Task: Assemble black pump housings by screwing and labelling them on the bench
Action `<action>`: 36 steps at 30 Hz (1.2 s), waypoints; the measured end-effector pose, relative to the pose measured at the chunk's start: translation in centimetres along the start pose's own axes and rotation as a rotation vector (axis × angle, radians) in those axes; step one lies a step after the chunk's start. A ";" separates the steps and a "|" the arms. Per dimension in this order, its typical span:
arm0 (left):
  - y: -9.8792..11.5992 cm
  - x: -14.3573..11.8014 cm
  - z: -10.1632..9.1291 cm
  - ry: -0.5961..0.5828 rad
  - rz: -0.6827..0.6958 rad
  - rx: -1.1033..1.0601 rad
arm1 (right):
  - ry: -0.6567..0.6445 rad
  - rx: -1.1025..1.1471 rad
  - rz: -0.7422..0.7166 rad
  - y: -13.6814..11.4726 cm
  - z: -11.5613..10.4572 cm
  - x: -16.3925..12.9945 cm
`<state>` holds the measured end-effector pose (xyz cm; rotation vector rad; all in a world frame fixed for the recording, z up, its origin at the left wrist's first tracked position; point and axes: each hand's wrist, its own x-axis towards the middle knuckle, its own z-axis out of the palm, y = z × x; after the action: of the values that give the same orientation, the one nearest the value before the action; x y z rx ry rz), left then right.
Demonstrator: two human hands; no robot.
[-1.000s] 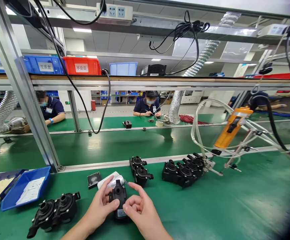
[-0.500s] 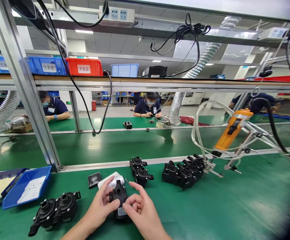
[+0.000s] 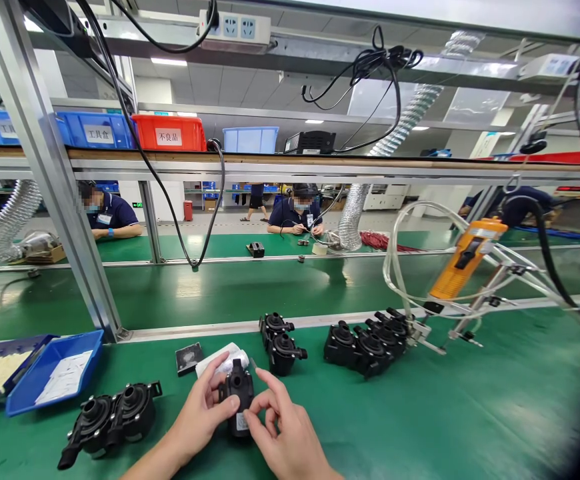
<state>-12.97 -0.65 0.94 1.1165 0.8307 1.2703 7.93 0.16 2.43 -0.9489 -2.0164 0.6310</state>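
A small black pump point(image 3: 240, 387) stands on the green bench mat in front of me, its spout upward and a white label point(image 3: 241, 421) low on its near side. My left hand point(image 3: 207, 407) grips it from the left, thumb across the front. At the right edge of the label is my right hand point(image 3: 283, 417), thumb and curled fingers brought together, index finger raised. Beside that fingertip shows a thin greyish sliver point(image 3: 253, 363), too small to name. Whether anything sits in the right-hand pinch is hidden. Behind the pump lies a crumpled white cloth point(image 3: 223, 357).
Two pumps point(image 3: 115, 413) lie at left, two more point(image 3: 281, 343) behind my hands and several point(image 3: 367, 343) farther right. A blue tray point(image 3: 63, 380) holds white slips. A black square pad point(image 3: 189, 359) lies near the cloth. An orange tool point(image 3: 467, 257) hangs on a metal frame at right.
My right thumb has drawn back slightly from over the label to its right edge. The left hand and the pump stay in place.
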 end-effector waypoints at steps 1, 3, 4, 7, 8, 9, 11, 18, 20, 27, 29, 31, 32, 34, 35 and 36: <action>-0.2 0.0 -0.1 0.003 -0.004 -0.005 | 0.001 -0.006 -0.004 0.0 0.0 0.0; -0.4 0.1 -0.1 0.004 -0.014 -0.015 | 0.003 -0.003 -0.010 0.0 0.2 0.1; -0.5 0.1 -0.2 0.003 -0.017 -0.019 | 0.003 0.001 -0.013 0.1 0.2 0.1; -0.3 0.0 -0.1 -0.004 -0.013 -0.019 | -0.005 0.001 -0.017 0.2 0.2 0.1; -0.2 0.0 -0.1 -0.007 -0.012 -0.019 | -0.017 -0.009 -0.020 0.2 0.1 0.1; -0.1 0.0 -0.1 -0.009 -0.010 -0.022 | -0.030 -0.027 -0.018 0.3 -0.2 0.2; 0.1 0.0 -0.1 -0.017 -0.006 -0.029 | -0.057 -0.089 0.011 0.4 -0.8 0.5; 0.7 -0.8 1.1 0.010 -0.010 0.128 | -0.208 -0.281 0.114 -1.0 -1.0 1.3; 1.6 -1.3 1.4 -0.007 0.005 0.282 | -0.238 -0.295 0.104 -1.5 -1.1 1.5; 8.2 -3.2 0.9 -0.251 0.266 1.164 | -0.076 -0.067 0.060 1.0 -7.9 3.9; 9.3 -3.5 1.4 -0.259 0.240 1.226 | 0.142 -0.112 0.093 2.1 -9.2 4.8; 9.8 -3.6 2.2 -0.322 0.195 1.259 | 0.184 -0.164 0.145 3.0 -9.8 5.5; 9.9 -3.5 2.6 -0.348 0.169 1.290 | 0.159 -0.182 0.170 3.4 -9.9 5.7; 10.2 -3.0 3.0 -0.346 0.109 1.388 | 0.103 -0.205 0.205 4.0 -9.7 5.8; 10.5 -2.7 2.9 -0.322 0.087 1.441 | 0.086 -0.219 0.210 4.1 -9.6 5.8; 10.8 -2.4 2.7 -0.290 0.070 1.486 | 0.077 -0.235 0.206 4.3 -9.5 5.7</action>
<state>-14.06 -4.07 11.77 2.3993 1.5486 0.3231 15.22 8.19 7.31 -1.3137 -1.9686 0.4639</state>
